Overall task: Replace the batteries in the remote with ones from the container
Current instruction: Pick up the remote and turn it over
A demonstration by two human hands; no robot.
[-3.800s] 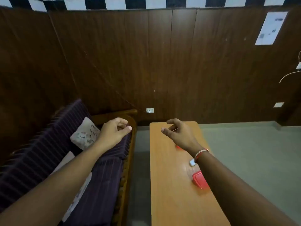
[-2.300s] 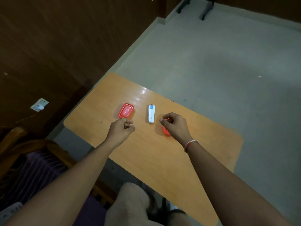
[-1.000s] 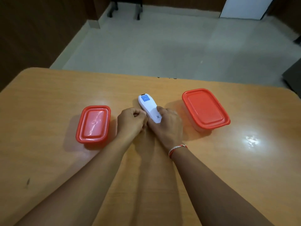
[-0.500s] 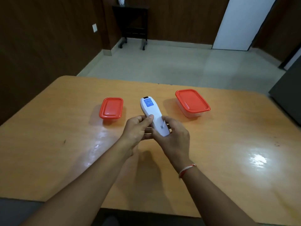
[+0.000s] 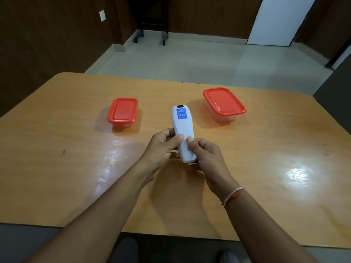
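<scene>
Head view: both hands point(image 5: 188, 151) grip white remote point(image 5: 183, 130), back up, above table point(image 5: 57, 149).

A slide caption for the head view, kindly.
Both hands grip a white remote between two red-lidded containers.

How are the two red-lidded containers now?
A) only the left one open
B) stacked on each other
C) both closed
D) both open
C: the smaller container and the larger container each carry a red lid and stand apart on the table.
</scene>
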